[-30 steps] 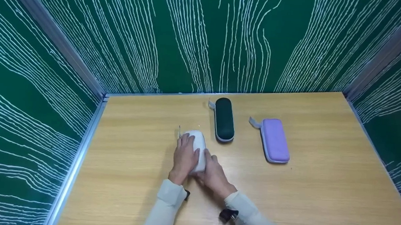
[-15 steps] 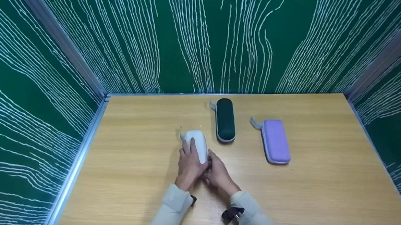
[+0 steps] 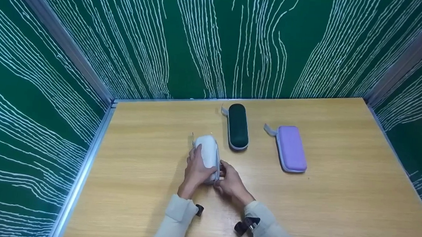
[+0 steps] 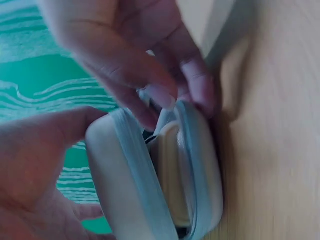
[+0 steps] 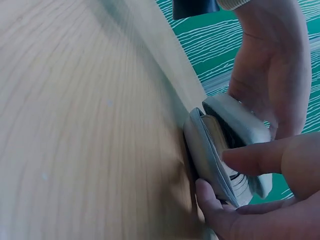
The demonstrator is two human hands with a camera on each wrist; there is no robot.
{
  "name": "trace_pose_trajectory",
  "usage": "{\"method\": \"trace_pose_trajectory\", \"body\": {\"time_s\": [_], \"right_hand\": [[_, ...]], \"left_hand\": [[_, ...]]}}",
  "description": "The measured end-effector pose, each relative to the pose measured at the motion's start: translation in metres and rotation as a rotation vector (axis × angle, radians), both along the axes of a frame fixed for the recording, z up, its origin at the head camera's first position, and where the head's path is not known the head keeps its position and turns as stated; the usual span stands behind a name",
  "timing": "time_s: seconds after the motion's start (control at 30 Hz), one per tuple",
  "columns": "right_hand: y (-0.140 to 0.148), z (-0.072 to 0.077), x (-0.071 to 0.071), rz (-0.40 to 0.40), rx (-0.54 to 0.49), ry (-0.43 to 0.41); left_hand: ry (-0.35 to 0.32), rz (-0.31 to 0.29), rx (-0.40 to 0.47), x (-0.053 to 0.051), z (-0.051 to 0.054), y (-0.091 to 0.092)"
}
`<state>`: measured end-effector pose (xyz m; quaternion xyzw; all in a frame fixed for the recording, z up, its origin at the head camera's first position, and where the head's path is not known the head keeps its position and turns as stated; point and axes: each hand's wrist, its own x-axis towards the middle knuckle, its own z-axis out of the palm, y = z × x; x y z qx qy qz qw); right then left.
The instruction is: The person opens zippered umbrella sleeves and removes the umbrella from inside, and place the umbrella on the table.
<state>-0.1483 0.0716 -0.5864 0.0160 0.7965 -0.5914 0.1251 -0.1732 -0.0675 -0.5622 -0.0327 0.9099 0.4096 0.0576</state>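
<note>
Pale wood-grained desk (image 3: pixel 136 172) is what I see first from the left, under everything on it. Next comes the person's left grip (image 3: pixel 196 170), clamped on the white case (image 3: pixel 207 152): in the left wrist view its thumb and fingers wrap the upper shell, and from my head view it lies over the case's left side and near part. The case rests on the desk with its long axis running away from the person, far end slightly left of the near end. Its two shells are parted, and the left wrist view shows a tan item (image 4: pixel 172 175) between them; I can't tell what it is.

The relation that I judge matters most is that gap: it faces right, towards the right grip (image 3: pixel 232 183), which is the nearer one to it. The case lies just left of and a little beyond this grip, touching it. In the right wrist view one finger reaches in at the gap while another digit sits outside the lower shell, so I read it as pinching that shell's edge.

Further right and farther off, the dark green case (image 3: pixel 238 126) lies apart from both hands, its length roughly parallel to the white one's. Rightmost is the purple case (image 3: pixel 291 148), also untouched.
</note>
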Motion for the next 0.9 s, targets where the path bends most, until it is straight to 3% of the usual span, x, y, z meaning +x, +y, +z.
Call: {"method": "trace_pose_trajectory", "body": {"time_s": [0.23,0.47,0.67,0.9], "right_hand": [[0.001,-0.001,-0.001,-0.073,-0.162,-0.059],[0.002,-0.007,-0.006,-0.124,-0.110,0.001],[0.000,-0.014,-0.010,-0.131,-0.064,0.061],[-0.002,-0.014,-0.009,-0.141,-0.022,0.088]], "left_hand": [[0.053,-0.025,0.206,-0.005,-0.002,-0.016],[-0.013,0.040,0.346,-0.009,-0.002,-0.026],[0.004,0.090,0.317,-0.010,-0.003,-0.034],[-0.039,0.141,0.214,-0.011,-0.001,-0.048]]}}
